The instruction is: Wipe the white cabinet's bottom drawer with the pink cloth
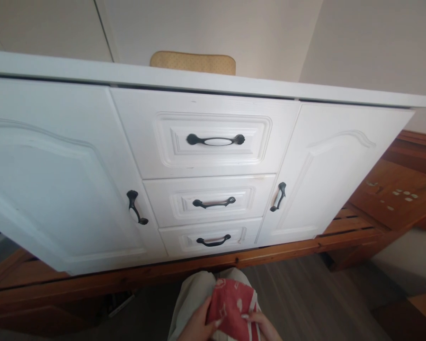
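Low in the head view, my left hand (198,326) and my right hand (263,326) both grip a red cloth with a white pattern (232,305), held close to my body over my light trousers (195,293). In front of me stands a white cabinet (213,80) with three shut drawers in the middle. The top drawer has a black and white handle (216,140). The middle drawer handle (214,203) and the bottom drawer handle (213,241) are below it. Both hands are well below the drawers and apart from them.
Shut cabinet doors flank the drawers, with a left door handle (136,207) and a right door handle (279,196). A tan padded item (193,62) lies on the cabinet top. A wooden frame (386,199) runs under the cabinet and out to the right. The floor (305,293) is grey-brown.
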